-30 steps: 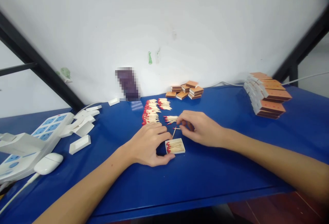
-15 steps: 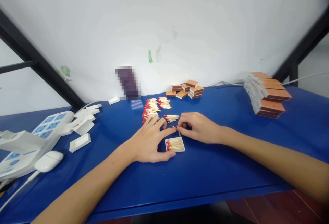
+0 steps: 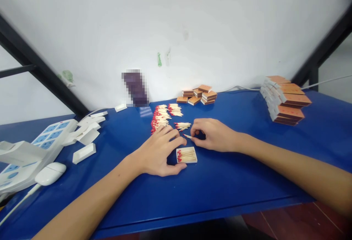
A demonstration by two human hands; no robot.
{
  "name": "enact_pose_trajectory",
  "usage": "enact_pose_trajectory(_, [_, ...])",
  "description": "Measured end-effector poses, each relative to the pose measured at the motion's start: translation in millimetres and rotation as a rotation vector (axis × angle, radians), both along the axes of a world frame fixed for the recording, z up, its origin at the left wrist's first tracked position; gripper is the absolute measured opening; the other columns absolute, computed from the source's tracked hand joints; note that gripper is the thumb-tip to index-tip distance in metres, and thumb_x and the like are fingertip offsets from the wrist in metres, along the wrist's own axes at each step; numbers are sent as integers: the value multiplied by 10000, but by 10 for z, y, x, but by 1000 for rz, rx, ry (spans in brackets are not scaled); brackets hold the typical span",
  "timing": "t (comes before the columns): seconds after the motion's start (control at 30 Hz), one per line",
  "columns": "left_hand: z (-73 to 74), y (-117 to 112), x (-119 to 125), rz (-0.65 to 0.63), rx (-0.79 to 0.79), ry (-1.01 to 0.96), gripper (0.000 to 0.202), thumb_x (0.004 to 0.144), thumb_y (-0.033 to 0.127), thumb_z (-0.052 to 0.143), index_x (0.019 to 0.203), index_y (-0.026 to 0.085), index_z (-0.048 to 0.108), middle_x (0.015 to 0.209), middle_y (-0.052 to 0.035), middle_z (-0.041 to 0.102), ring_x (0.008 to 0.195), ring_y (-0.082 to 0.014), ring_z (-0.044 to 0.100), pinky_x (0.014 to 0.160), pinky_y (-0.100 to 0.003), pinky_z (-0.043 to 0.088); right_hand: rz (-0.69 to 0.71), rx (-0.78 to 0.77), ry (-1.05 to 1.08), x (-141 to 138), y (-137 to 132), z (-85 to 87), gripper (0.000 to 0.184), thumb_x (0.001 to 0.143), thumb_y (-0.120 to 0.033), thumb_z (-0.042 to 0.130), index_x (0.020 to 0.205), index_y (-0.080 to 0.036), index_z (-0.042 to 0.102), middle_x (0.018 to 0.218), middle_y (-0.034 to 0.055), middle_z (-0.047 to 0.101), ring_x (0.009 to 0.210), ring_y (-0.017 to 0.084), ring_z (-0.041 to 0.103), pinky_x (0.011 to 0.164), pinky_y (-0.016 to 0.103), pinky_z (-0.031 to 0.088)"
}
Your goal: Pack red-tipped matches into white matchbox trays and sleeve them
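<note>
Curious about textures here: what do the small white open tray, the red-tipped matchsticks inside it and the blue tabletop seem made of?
Small white open tray: probably matte cardboard, given its thin, dull walls.
Pale, red-tipped matchsticks: likely bare wood, from their tan colour.
Flat blue tabletop: smooth and glossy, with reflections; perhaps painted metal or laminate, unclear which.

Wooden matchsticks (image 3: 188,155), glossy tabletop (image 3: 233,181)
</note>
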State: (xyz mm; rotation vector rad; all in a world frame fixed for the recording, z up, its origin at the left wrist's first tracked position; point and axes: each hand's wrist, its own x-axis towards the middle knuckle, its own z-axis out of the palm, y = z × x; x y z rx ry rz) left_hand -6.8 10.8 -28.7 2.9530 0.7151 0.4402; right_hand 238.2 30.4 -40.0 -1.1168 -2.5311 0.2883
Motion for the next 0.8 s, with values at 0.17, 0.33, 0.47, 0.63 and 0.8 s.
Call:
enact_pose_trajectory(0.17, [-18,-34,17,-14,-56,-77,435,829,409,629,1192,177,568,991,-66,638,935,-224,565,937,-397,402,32,0,-15,2,17,-22,85,874,-188,550,857,-185,634,817,20,599,714,140,528,643,263,353])
enact_pose_trajectory(0.33, [-50,-30,37,16,-64,-72,329,858,368,609,1143,208,567,989,-43,652,915,-210,586,900,-372,410,66,34,-20,-7,17,-60,111,939,-221,500,866,-180,572,829,26,580,703,145,503,645,269,359])
enact_pose_trajectory(0.47, [-58,-12,29,101,-61,-85,256,838,393,628,972,198,530,907,-30,624,818,-191,560,777,-335,432,54,58,-22,14,27,-65,114,967,-215,463,902,-177,549,873,38,581,731,154,514,670,278,375])
enact_pose_trajectory(0.63, [-93,33,19,222,-47,-116,312,792,427,657,866,205,449,833,-5,581,748,-181,535,698,-325,426,88,69,81,45,17,-2,108,980,-240,464,947,-179,547,885,38,584,733,145,522,659,265,379])
enact_pose_trajectory(0.8, [-115,44,15,194,-14,-150,312,797,413,663,871,207,441,829,-2,578,744,-174,540,691,-315,432,221,-5,43,-19,-106,65,143,988,-249,446,950,-183,566,880,39,611,715,143,522,657,269,391])
